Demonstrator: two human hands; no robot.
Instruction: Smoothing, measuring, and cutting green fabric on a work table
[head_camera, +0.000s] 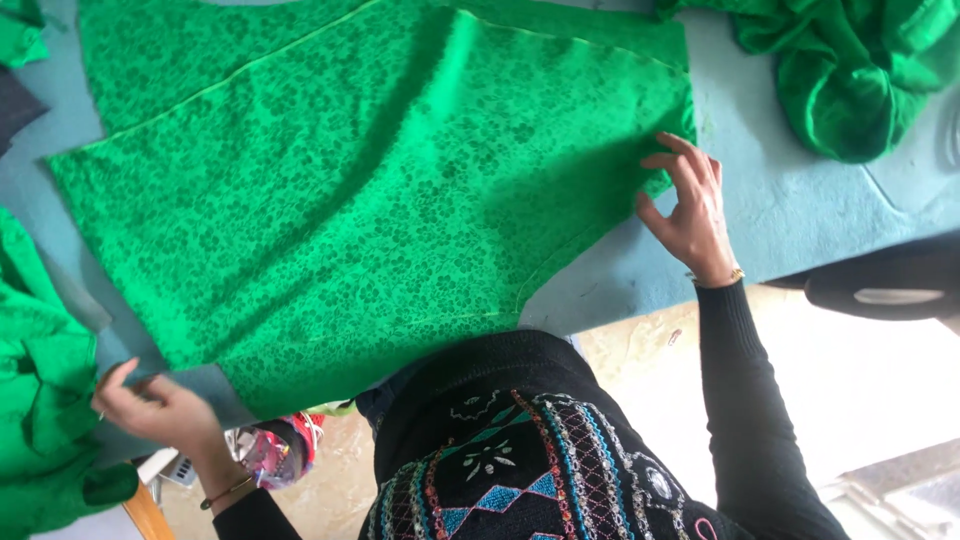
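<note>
While the large green patterned fabric piece (370, 220) lay spread flat across the pale blue felt-covered table (800, 200), both hands worked at its opposite edges, which looked like the smoothing and squaring-up stage of laying out cloth. The right hand (690, 210) rested at the far right edge of the piece, its fingers spread and slightly curled, fingertips touching the cloth where it met the bare table. The left hand (155, 405) sat at the lower left corner, fingers drawn close together in what appeared to be a pinch on the fabric's edge, though the grip itself was partly hidden. By my judgement, any further move would call for even tension from both sides, so that the thin cloth did not ripple or skew. The material looked light and smooth, with a faint sheen and a small, dense, darker green floral print; its edges were cut in long straight and gently curved lines. Crumpled heaps of similar green cloth lay at the top right (860, 70) and at the left (40, 400).
</note>
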